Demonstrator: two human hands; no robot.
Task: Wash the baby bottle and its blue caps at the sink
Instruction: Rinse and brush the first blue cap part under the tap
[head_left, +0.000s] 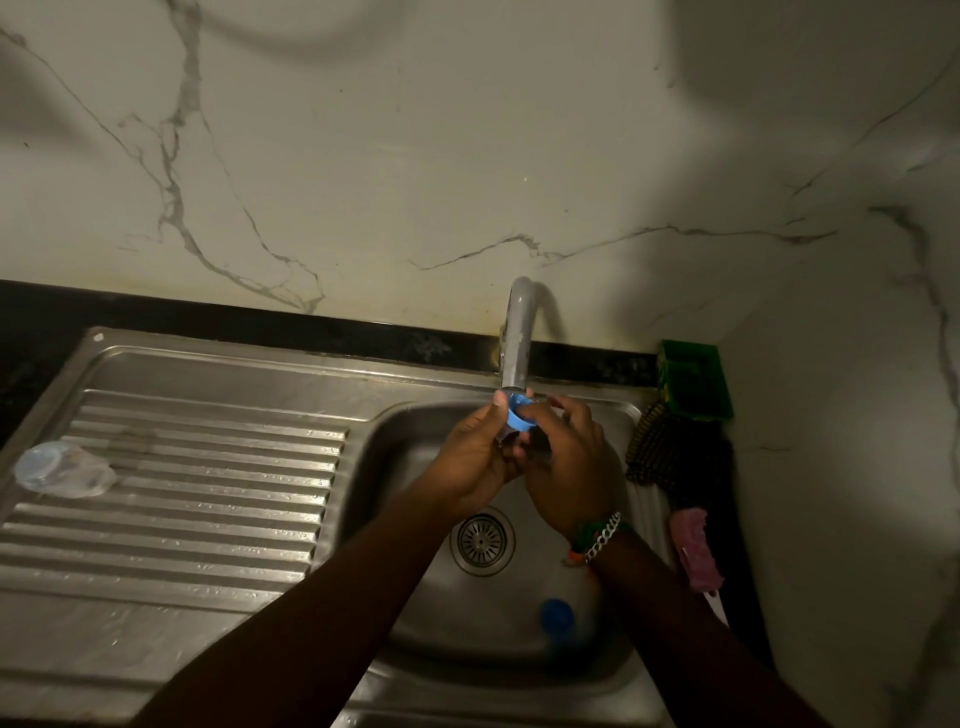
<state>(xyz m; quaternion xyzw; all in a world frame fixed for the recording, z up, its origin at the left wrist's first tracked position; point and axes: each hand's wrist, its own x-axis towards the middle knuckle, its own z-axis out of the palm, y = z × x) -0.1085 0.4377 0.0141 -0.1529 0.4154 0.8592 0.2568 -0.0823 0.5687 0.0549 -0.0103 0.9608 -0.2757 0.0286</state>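
One blue cap sits directly beneath the spout of the grey tap, over the basin of the steel sink. Left hand grips the cap with curled fingers, thumb at its rim. Right hand curls against the cap from the other side, fingertips touching it; a chain bracelet circles that wrist. Second blue cap lies in the basin, near the drain strainer. Clear baby bottle lies on its side at the left end of the ribbed drainboard. Right of the sink: a green box, a dark brush, a pink item. Black worktop borders a marble wall
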